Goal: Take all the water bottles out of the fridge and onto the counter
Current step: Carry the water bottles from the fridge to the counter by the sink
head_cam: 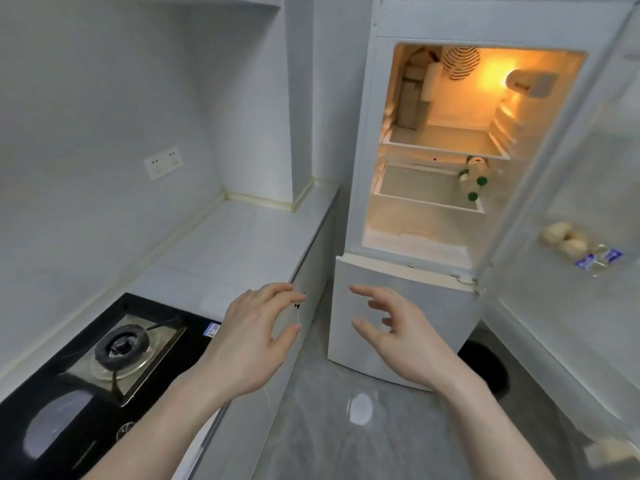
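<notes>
My left hand (254, 336) and right hand (398, 337) spread wide, empty, before the fridge (408, 306) | tabletop (239, 244) left of fridge | water bottles (472, 178) lying on fridge's lower shelf, right side

Three clear plastic water bottles with green caps (473, 178) lie on their sides, well beyond the fingers (360, 291) and above them. Two bare hands show, and one round black gas burner (122, 345) sits left of the fingers.
</notes>
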### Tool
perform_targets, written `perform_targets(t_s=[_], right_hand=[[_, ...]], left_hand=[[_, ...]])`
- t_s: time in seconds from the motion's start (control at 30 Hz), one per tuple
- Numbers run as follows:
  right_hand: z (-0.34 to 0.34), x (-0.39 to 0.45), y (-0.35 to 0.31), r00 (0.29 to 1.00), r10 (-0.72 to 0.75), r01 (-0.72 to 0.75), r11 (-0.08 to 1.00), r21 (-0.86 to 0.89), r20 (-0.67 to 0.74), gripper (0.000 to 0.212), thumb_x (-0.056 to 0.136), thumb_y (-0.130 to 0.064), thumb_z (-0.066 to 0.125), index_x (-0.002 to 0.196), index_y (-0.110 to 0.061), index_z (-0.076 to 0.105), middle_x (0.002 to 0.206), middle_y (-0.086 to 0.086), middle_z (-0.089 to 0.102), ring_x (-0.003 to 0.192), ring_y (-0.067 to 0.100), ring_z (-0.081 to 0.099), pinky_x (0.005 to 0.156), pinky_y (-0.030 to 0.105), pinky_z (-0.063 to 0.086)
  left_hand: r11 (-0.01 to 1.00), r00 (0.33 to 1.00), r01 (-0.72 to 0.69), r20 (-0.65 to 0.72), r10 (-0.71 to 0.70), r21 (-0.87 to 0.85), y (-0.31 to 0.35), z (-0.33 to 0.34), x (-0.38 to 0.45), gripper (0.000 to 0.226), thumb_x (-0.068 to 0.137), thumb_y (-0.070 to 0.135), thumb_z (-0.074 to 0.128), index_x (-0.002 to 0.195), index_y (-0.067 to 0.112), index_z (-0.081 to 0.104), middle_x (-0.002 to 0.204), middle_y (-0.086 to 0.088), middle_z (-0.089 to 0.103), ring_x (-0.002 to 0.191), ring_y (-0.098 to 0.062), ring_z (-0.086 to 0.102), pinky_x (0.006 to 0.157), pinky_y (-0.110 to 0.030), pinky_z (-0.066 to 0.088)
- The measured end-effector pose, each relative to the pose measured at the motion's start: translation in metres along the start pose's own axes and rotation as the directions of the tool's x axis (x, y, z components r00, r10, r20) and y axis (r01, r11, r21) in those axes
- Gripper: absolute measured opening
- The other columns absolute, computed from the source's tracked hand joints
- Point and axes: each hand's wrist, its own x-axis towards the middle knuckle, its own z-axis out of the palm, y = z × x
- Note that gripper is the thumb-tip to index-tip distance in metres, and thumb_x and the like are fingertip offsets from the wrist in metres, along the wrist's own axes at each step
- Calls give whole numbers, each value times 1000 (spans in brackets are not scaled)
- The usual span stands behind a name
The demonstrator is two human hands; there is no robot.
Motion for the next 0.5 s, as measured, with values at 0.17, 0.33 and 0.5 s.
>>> perform_targets(t_s=[0.17, 0.33, 0.5], right_hand=[[-20, 44, 11, 994, 45, -42, 999, 33, -95, 47, 101, -36, 64, 145, -47, 52, 143, -30, 50, 130, -6, 49, 114, 29, 43], [-45, 88, 30, 970, 128, -114, 990, 79, -207, 44, 101, -36, 64, 142, -49, 53, 142, -32, 49, 129, -9, 49, 106, 21, 43], [-68, 105, 52, 933, 204, -181, 978, 103, -298, 44, 101, -35, 65, 142, -48, 53, 142, -33, 50, 128, -10, 50, 106, 22, 44]], left_hand=[[997, 996, -74, 45, 74, -9, -14, 4, 68, 39, 101, 39, 56, 140, 43, 52, 149, 22, 42, 134, -5, 41, 112, -23, 24], [985, 981, -170, 89, 172, -30, -21, 13, 151, 40, 101, 39, 57, 140, 43, 52, 149, 23, 42, 132, -7, 43, 114, -27, 30], [963, 949, -260, 168, 267, -67, -15, 35, 215, 41, 100, 38, 57, 140, 40, 53, 149, 22, 43, 125, -4, 51, 116, -32, 33]])
